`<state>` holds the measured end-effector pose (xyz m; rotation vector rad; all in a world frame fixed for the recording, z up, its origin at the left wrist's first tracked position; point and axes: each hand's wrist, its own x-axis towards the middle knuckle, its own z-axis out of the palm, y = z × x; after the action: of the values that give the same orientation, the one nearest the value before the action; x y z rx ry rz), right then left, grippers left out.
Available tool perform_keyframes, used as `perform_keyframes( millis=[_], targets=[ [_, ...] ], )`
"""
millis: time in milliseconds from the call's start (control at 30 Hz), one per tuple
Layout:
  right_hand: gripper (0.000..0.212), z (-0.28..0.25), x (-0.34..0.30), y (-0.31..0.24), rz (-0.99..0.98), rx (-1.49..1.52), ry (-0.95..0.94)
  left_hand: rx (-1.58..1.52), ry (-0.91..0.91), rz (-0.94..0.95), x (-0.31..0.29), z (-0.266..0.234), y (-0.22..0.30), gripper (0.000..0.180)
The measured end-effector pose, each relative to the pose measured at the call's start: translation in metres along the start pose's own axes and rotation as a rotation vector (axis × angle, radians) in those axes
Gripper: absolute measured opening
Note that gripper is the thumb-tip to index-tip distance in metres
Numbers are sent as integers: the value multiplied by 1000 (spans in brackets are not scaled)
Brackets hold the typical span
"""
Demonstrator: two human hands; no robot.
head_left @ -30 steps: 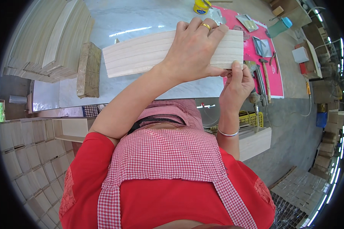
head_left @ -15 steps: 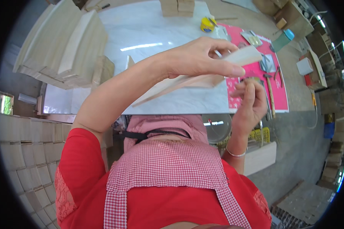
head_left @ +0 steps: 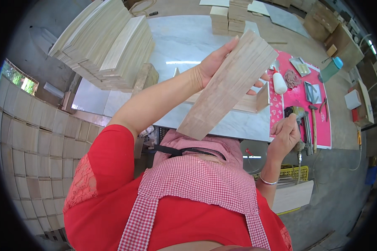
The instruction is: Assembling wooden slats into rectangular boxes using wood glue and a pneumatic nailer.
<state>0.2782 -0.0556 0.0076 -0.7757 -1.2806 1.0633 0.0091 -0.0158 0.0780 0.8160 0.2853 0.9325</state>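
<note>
My left hand (head_left: 215,62) grips a flat, pale wooden board (head_left: 226,92) by its long edges, holding it tilted over the table with its broad face toward me. Partly behind the board, pieces of a wooden frame (head_left: 262,98) stand on the table. My right hand (head_left: 287,134) is raised at the table's front edge, fingers curled in; anything inside them is hidden. Just beyond it, on a pink mat (head_left: 295,94), lies what looks like an air nail gun (head_left: 306,127) with a hose fitting. A hammer (head_left: 313,115) lies beside it.
Tall stacks of boards (head_left: 109,46) stand on the marble-patterned table (head_left: 176,31) at left. A white glue bottle (head_left: 279,82), a rag (head_left: 292,78) and a teal bottle (head_left: 331,69) are at right. Below the table edge sits a yellow crate (head_left: 301,172) with boards. More stacked wood (head_left: 33,154) fills the left.
My left hand has turned the board so its broad face shows, and its lower end now points toward me. My right hand stays curled, now lower in view. The whole view has shifted.
</note>
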Motion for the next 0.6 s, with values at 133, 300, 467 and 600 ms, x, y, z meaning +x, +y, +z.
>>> perform_keyframes(
  millis=[133, 300, 467, 600],
  targets=[
    [26, 4, 5, 9, 5, -66, -24, -116, -18, -31, -2, -6, 3, 95],
    [13, 13, 17, 10, 77, -179, -102, -175, -29, -92, -4, -18, 2, 92],
    [76, 10, 55, -38, -623, -887, -431, -147, -59, -219, -14, -9, -15, 87],
    [95, 16, 69, -57, -624, -996, -709, -22, -3, -205, -11, 0, -15, 87]
  ],
)
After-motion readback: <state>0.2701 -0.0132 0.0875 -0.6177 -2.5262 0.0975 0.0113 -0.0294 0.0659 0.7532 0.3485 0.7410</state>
